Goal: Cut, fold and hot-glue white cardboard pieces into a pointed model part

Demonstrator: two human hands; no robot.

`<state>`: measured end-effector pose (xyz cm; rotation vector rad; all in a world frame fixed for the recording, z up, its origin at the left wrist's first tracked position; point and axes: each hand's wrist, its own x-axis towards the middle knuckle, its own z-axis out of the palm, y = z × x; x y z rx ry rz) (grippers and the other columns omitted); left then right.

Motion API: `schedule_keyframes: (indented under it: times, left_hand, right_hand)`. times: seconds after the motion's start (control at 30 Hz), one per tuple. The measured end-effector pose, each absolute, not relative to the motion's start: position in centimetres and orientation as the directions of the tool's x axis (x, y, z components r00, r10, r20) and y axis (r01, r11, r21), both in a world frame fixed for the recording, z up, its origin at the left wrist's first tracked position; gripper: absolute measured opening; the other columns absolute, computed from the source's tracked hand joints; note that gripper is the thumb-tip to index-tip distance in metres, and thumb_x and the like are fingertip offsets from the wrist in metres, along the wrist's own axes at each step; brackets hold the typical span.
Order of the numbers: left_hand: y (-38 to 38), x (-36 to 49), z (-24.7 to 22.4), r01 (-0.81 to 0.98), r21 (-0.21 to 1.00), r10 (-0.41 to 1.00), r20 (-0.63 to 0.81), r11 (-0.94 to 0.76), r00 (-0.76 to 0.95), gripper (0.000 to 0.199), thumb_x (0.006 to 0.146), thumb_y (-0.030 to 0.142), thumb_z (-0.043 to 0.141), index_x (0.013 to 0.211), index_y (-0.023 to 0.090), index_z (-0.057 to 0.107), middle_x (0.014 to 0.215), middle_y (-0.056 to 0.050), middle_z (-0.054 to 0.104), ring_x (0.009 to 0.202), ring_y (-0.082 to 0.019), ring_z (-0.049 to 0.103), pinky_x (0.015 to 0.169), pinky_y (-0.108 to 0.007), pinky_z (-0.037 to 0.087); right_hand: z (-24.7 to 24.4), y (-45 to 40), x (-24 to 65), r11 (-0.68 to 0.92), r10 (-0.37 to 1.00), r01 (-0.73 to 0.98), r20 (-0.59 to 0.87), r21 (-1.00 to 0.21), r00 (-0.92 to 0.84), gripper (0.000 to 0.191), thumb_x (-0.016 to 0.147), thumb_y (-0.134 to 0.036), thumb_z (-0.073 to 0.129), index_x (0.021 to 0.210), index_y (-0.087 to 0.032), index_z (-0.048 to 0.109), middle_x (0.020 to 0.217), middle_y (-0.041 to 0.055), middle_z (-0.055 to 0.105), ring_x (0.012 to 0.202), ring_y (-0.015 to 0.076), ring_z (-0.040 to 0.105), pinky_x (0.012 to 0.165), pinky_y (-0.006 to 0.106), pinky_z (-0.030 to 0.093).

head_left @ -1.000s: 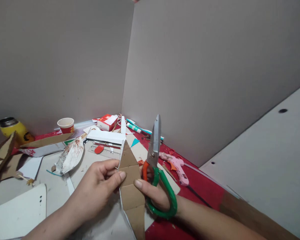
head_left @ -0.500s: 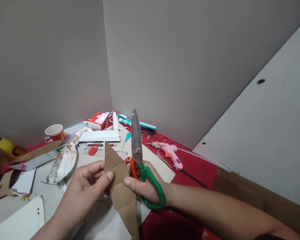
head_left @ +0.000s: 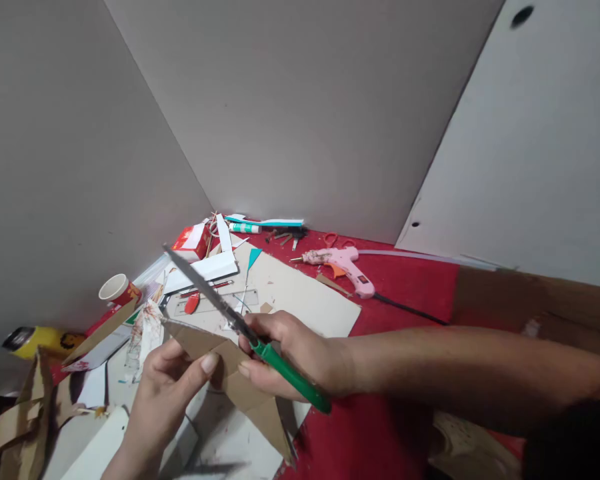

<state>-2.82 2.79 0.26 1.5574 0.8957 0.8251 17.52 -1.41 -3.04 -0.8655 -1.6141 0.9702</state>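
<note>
A creased strip of brown cardboard [head_left: 253, 399] with pointed ends is held between both hands above the table. My left hand [head_left: 167, 390] pinches it near the upper left end, thumb on top. My right hand [head_left: 293, 357] has its thumb on the cardboard's right edge and also carries scissors [head_left: 207, 290] with a green handle. The scissor blades look closed and point up to the left, over the cardboard's tip. Part of the handle is hidden by the right hand's fingers.
A pink glue gun [head_left: 347, 267] with a black cord lies on the red cloth [head_left: 405, 287]. Behind the hands are a ruler [head_left: 220, 303], a paper cup [head_left: 123, 290] and a red box [head_left: 190, 241]. A yellow bottle [head_left: 47, 341] and cardboard scraps [head_left: 27, 420] lie at left.
The scissors have swung from upright to slanting left, and the cardboard has tilted along with them. My view has rolled and shifted. Both hands keep their hold.
</note>
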Motion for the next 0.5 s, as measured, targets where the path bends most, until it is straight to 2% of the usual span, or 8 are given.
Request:
schedule_keyframes:
  times: [0.13,0.23,0.33,0.5]
  left_hand:
    - [2.9,-3.0,0.1,0.122,0.988,0.843,0.017,-0.098,0.538,0.007,0.082,0.024,0.068,0.077,0.019,0.069,0.063,0.000,0.067,0.054,-0.014,0.060,0.053,-0.025,0.051]
    - [3.0,-3.2,0.1,0.119,0.982,0.832,0.058,-0.147,0.551,0.006,0.085,0.023,0.065,0.082,0.019,0.070,0.066,-0.001,0.069,0.055,-0.015,0.063,0.055,-0.027,0.053]
    - [2.7,-3.4,0.4,0.106,0.960,0.826,0.164,-0.259,0.539,0.007,0.086,0.020,0.064,0.086,0.018,0.070,0.072,-0.003,0.071,0.061,-0.018,0.066,0.059,-0.031,0.056]
    - [1.5,-3.5,1.4,0.082,0.879,0.811,0.394,-0.470,0.432,0.010,0.086,0.015,0.062,0.092,0.018,0.069,0.083,-0.005,0.073,0.066,-0.019,0.068,0.059,-0.032,0.057]
  right_hand:
    - [-2.3,-1.6,17.7,0.479,0.860,0.049,0.457,-0.877,-0.228,0.017,0.071,-0.016,0.061,0.073,-0.019,0.045,0.062,-0.0073,0.044,0.053,0.0065,0.039,0.051,0.019,0.034]
    - [-2.0,-1.6,17.9,0.522,0.831,-0.003,0.510,-0.853,-0.224,0.014,0.074,-0.018,0.061,0.075,-0.019,0.047,0.063,-0.0070,0.045,0.053,0.0063,0.039,0.051,0.019,0.035]
    - [-1.8,-1.6,18.0,0.538,0.824,-0.052,0.538,-0.841,-0.176,0.015,0.074,-0.021,0.065,0.077,-0.018,0.051,0.065,-0.0057,0.049,0.055,0.0068,0.043,0.053,0.019,0.038]
    - [-2.0,-1.6,18.3,0.462,0.867,-0.139,0.479,-0.876,-0.136,0.022,0.072,-0.025,0.072,0.075,-0.018,0.051,0.061,-0.0069,0.046,0.051,0.0062,0.042,0.046,0.018,0.038]
